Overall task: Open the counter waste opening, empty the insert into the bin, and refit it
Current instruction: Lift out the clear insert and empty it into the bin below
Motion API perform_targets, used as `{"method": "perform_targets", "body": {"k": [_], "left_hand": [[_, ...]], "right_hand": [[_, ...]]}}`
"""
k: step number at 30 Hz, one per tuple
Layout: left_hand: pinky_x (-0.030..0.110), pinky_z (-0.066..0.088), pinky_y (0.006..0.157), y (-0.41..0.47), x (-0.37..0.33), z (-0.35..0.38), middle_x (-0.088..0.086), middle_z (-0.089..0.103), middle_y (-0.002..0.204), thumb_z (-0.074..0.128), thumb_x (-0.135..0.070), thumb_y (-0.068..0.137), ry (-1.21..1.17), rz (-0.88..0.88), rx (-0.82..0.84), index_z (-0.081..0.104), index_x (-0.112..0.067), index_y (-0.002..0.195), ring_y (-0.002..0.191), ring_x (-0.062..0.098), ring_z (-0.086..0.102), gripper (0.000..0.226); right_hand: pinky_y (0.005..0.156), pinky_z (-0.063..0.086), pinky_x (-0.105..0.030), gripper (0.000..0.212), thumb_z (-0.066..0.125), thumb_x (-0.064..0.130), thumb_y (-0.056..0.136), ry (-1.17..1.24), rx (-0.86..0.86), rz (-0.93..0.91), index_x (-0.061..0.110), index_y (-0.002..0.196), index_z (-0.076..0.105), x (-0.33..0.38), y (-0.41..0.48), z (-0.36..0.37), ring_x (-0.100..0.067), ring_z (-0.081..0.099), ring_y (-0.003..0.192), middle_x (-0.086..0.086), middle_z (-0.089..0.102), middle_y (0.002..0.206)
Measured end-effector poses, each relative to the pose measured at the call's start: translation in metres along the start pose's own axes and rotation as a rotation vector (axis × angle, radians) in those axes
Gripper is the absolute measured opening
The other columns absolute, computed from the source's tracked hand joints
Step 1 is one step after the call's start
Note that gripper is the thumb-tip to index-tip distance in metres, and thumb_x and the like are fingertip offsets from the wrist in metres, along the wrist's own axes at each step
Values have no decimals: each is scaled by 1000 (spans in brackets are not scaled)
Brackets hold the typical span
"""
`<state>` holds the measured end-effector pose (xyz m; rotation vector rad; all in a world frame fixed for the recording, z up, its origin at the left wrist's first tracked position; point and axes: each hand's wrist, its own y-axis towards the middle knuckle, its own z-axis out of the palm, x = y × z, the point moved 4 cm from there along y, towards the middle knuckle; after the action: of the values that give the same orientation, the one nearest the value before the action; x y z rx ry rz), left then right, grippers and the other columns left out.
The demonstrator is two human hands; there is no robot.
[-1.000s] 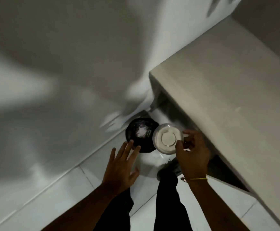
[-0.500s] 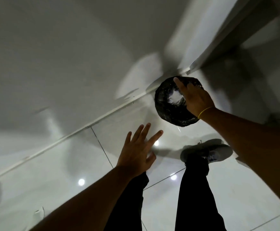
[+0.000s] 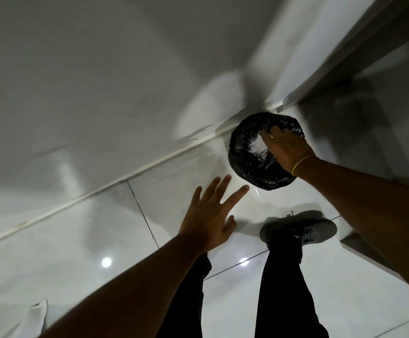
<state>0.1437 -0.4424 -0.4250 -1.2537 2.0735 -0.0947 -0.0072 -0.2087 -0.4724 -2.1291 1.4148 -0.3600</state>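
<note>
Bin, lined with a black plastic bag, stands on the glossy tiled floor at the foot of the wall, just beside the lower edge of the counter; it is the largest thing that matters to this step. No insert can be made out anywhere in view, and the counter opening itself is out of frame, so whether the emptying is under way or already done cannot be read directly.

Over the bin's mouth sits the right hand, palm down, its fingers reaching into the bag. Whatever it may be holding is hidden under the palm, so I cannot tell whether it grips the insert, presses on the liner, or is empty. A thin yellow band circles that wrist.

The left hand hovers well short of the bin with fingers spread, holding nothing. A grey shoe is planted near the bin's base.

To do this step well, I would keep the tipping low inside the liner so nothing lands on the tiles. The free hand could steady the rim, since a light bin on a slick floor will probably slide or tip. The loose bag may also catch on the fingers when they lift out.
</note>
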Motion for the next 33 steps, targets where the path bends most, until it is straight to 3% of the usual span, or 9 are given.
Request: {"method": "perform_targets", "body": {"k": [2, 5, 9, 14, 18, 27, 33], "left_hand": [[68, 30, 125, 3, 2, 1, 9, 4, 183, 55, -38, 102, 16, 3, 6, 1, -45, 170, 167, 34, 11, 87], [68, 30, 125, 8, 4, 1, 9, 3, 183, 55, -37, 102, 25, 11, 6, -1, -45, 170, 167, 34, 10, 88], [68, 29, 126, 12, 5, 1, 10, 3, 183, 56, -35, 102, 34, 19, 10, -2, -45, 170, 167, 34, 10, 89], [68, 29, 126, 13, 4, 4, 8, 3, 183, 56, -34, 102, 26, 19, 7, -2, -43, 170, 167, 33, 9, 90], [68, 29, 126, 10, 5, 9, 7, 4, 183, 54, -35, 102, 20, 4, 11, -4, -40, 170, 167, 33, 10, 90], [69, 28, 126, 3, 8, 18, 7, 7, 183, 55, -36, 103, 14, 2, 38, -3, -37, 171, 167, 32, 13, 89], [69, 30, 125, 5, 5, 20, 8, 11, 182, 56, -35, 102, 34, 10, 50, -2, -36, 171, 166, 33, 16, 90]], "right_hand": [[86, 60, -55, 91, 63, -10, 90, -6, -2, 6, 8, 167, 18, -2, 1, 2, -48, 61, 113, -28, 49, 142], [69, 52, -49, 112, 71, -12, 83, 20, -32, -20, 15, 170, 6, -4, 2, 6, -46, 64, 101, -27, 53, 128], [82, 63, -54, 88, 68, -9, 85, -71, -23, -31, 1, 162, 27, -5, 1, 7, -46, 64, 105, -27, 52, 139], [64, 63, -47, 85, 73, -5, 80, -100, -110, 3, 1, 158, 38, -4, -6, 6, -41, 65, 99, -22, 60, 128], [58, 62, -46, 70, 78, -3, 73, -54, -150, 40, 5, 140, 58, -3, -11, 8, -42, 65, 95, -22, 64, 118], [52, 55, -42, 83, 70, -5, 80, 58, -432, 33, 14, 155, 41, -2, -19, 6, -41, 62, 91, -22, 62, 109], [55, 60, -47, 76, 71, -2, 84, 96, -475, 98, 11, 153, 43, -9, -26, 16, -43, 63, 93, -24, 61, 110]]}}
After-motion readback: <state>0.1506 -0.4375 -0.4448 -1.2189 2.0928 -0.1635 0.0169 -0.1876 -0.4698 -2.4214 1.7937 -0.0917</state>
